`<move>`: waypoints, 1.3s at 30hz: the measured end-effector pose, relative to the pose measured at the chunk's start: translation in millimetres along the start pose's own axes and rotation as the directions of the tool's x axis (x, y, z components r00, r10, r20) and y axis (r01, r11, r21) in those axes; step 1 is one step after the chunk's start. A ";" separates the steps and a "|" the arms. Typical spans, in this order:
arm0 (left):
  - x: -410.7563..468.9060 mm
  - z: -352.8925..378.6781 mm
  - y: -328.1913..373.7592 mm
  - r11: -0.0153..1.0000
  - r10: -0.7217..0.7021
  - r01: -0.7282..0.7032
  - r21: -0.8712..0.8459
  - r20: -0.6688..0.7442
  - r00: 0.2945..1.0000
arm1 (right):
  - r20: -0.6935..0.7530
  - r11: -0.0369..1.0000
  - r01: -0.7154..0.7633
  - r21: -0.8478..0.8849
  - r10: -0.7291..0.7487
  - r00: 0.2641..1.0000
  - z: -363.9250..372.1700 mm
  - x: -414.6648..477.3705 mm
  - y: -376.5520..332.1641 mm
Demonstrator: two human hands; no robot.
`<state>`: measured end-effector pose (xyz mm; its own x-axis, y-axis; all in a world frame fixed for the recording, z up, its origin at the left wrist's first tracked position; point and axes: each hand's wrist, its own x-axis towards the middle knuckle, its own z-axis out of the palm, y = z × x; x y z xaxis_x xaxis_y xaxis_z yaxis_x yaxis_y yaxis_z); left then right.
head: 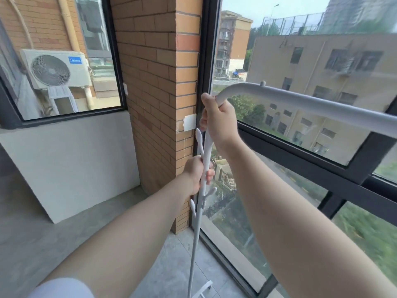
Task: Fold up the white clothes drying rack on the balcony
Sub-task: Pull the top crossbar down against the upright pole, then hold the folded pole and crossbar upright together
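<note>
The white clothes drying rack (311, 105) stands by the balcony window, its top bar running from the right edge to a rounded corner at the centre, then down as a thin upright post with small hooks. My right hand (219, 119) is closed around the rounded corner where bar meets post. My left hand (196, 173) grips the upright post lower down, between the hooks. The post reaches the floor near the rack's white foot (204, 289) at the bottom edge.
A brick pillar (159, 104) stands right behind the post. Black-framed floor-to-ceiling windows (335, 168) run along the right. A low grey wall (71, 164) and an outdoor air-conditioner unit (55, 68) behind glass are on the left. Grey tiled floor (176, 265) lies below.
</note>
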<state>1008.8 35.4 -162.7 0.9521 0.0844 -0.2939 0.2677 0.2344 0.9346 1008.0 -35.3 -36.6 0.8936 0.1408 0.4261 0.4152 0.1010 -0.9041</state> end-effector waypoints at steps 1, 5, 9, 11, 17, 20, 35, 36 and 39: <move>3.7 -1.9 -0.3 1.000 0.003 -0.003 0.014 0.033 0.999 | -0.026 1.000 -0.001 -0.002 0.001 1.000 2.3 1.0 2.6; 15.3 -14.0 -2.0 1.000 0.011 -0.013 0.009 0.216 0.976 | -0.189 1.000 -0.002 0.000 0.002 0.982 17.9 0.6 5.8; 29.5 -35.4 -8.0 1.000 0.031 -0.028 -0.013 0.373 0.927 | -0.382 0.999 -0.011 -0.053 -0.010 0.924 46.2 -0.6 9.4; 37.0 -43.1 -6.3 0.999 0.033 -0.027 -0.021 0.441 0.897 | -0.433 0.996 -0.035 -0.079 -0.002 0.901 58.8 1.1 8.6; 47.4 -50.6 0.8 0.999 0.041 -0.051 -0.004 0.663 0.747 | -0.606 0.987 -0.073 -0.143 -0.029 0.795 78.1 5.8 5.0; 53.0 -49.4 -0.4 0.999 -0.002 -0.024 0.024 0.752 0.659 | -0.654 0.986 -0.051 -0.159 -0.066 0.753 74.8 8.5 11.7; 89.3 -40.9 11.1 0.976 -0.207 0.111 0.186 0.952 0.226 | -0.853 0.947 -0.019 -0.322 -0.281 0.439 85.4 33.6 35.8; 89.0 -38.7 13.3 0.969 -0.232 0.122 0.213 0.956 0.179 | -0.872 0.938 -0.033 -0.346 -0.309 0.381 87.5 33.5 35.6; 89.1 -36.5 16.4 0.952 -0.300 0.100 0.290 0.949 0.096 | -0.899 0.911 -0.101 -0.400 -0.368 0.236 95.6 36.5 35.5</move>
<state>1092.7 82.1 -180.8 0.1519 -0.9813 -0.1179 0.3931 -0.0495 0.9182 1039.0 67.6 -50.1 0.2112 -0.8896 0.4049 0.3557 -0.3159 -0.8796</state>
